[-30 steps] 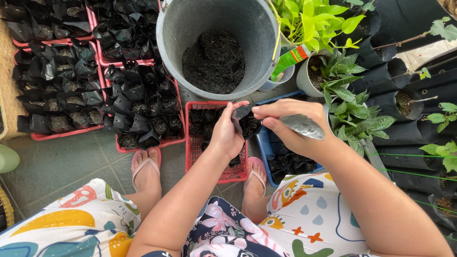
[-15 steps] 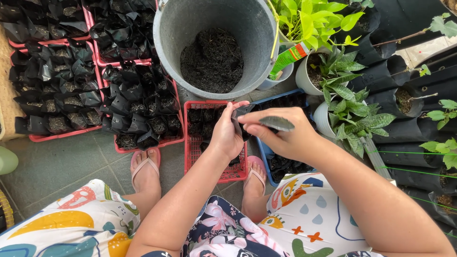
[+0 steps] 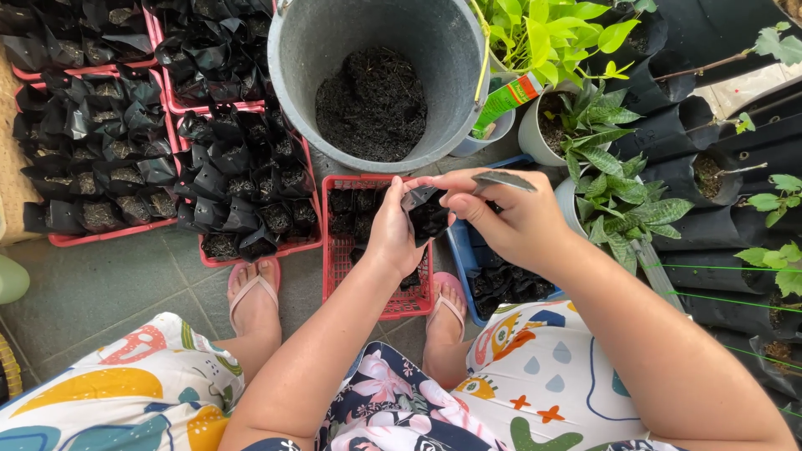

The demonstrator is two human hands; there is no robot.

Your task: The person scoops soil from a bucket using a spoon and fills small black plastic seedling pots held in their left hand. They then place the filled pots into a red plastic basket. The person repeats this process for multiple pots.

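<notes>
My left hand holds a small black plastic nursery bag over a red crate. My right hand pinches the bag's rim with its fingertips and also holds a grey metal scoop between thumb and palm. The two hands meet just below a large grey bucket with dark soil in its bottom.
Red trays packed with several soil-filled black bags stand at left. A blue tray with black bags sits under my right hand. Potted green plants and rows of black grow bags stand at right. My sandalled feet rest on grey tiles.
The right hand has shifted slightly left and down onto the bag's rim, with the scoop turned flatter. The left hand keeps its hold on the bag.
</notes>
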